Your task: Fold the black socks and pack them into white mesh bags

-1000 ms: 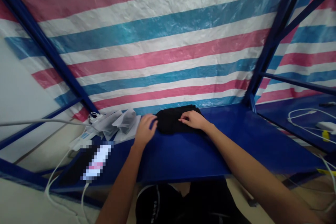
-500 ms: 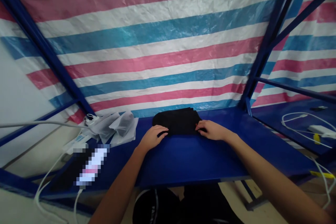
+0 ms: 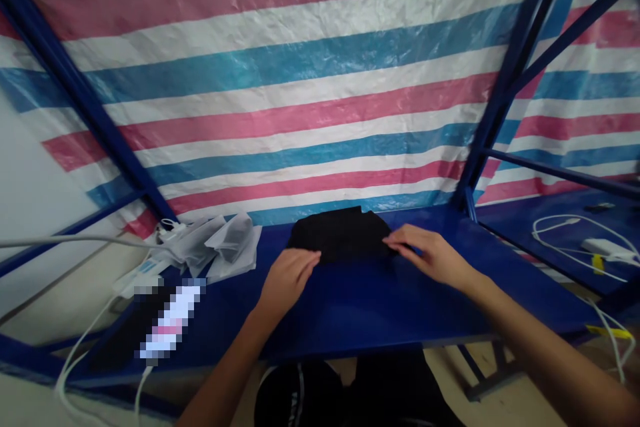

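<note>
One striped plastic tarpaulin [image 3: 310,80] hangs behind a blue desk [image 3: 350,320]. On the desk's far side, near the middle: folded black cloth [image 3: 345,235]. Step in hand, by judgement: handling the cloth at its near-left and right edges. Next move calls for even control at both ends, so the layers do not slip. Cloth appearance: matte, low, roughly oblong; rounded left end, small notch along far edge; inner folds too dark to resolve. Left hand [image 3: 289,280]: fingers close together, tips at the near-left edge; pinch cannot be confirmed. Right hand [image 3: 433,255]: thumb and forefinger pinching the right edge.
</note>
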`<state>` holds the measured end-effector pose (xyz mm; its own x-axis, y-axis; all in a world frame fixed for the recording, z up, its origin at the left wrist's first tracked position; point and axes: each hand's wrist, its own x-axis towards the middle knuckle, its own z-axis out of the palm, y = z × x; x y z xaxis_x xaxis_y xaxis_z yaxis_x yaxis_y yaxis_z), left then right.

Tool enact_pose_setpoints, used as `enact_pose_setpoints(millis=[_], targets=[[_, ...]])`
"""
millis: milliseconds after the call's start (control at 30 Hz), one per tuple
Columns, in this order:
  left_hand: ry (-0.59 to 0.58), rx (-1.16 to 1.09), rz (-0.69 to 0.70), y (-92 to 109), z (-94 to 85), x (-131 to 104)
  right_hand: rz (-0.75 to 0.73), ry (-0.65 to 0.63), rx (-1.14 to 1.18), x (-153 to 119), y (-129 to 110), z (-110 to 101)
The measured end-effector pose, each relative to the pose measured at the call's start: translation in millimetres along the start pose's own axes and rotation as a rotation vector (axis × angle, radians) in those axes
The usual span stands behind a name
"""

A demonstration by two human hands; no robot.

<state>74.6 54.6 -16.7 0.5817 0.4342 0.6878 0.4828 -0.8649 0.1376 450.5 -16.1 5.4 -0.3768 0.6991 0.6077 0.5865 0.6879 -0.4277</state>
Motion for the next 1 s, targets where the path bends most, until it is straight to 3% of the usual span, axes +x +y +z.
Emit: enact_pose_setpoints(millis=[100, 167, 233, 300, 400, 467, 567, 667, 733, 800, 1000], targets=[[-0.212, -0.046, 0.078, 43, -18.7, -54, 0.112, -0.29, 0.137, -44, -38, -10], [-0.279, -0.106, 0.049, 71, -29.3, -84, 0.176, -0.461, 0.229, -66, -59, -14], [-0.303, -0.177, -0.041, 92, -40.9, -97, 0.225, -0.557, 0.308, -74, -71, -20], [-0.305, -0.239, -0.16, 100, -53.7, -89, 0.248, -0.546, 0.354, -67, -72, -28], [-0.266, -0.244, -0.334, 91, -66.4, -45, 0.263, -0.388, 0.336, -35, -49, -36], [-0.266, -0.182, -0.409, 73, -63.1, -9, 0.288, -0.303, 0.296, -11, -22, -30], [-0.361, -0.043, -0.504, 42, -37.6, 26, 0.304, -0.292, 0.093, 14, 18, -3], [-0.459, 0.085, -0.605, 20, -4.1, 30, 0.258, -0.27, -0.281, 17, 33, 28], [-0.473, 0.106, -0.623, 13, 9.9, 22, 0.258, -0.291, -0.389, 10, 24, 45], [-0.45, 0.084, -0.612, 12, 12.4, 12, 0.269, -0.332, -0.411, 1, 6, 58], [-0.392, -0.094, -0.508, 36, -25.2, -18, 0.413, -0.266, -0.578, -8, -55, 93]])
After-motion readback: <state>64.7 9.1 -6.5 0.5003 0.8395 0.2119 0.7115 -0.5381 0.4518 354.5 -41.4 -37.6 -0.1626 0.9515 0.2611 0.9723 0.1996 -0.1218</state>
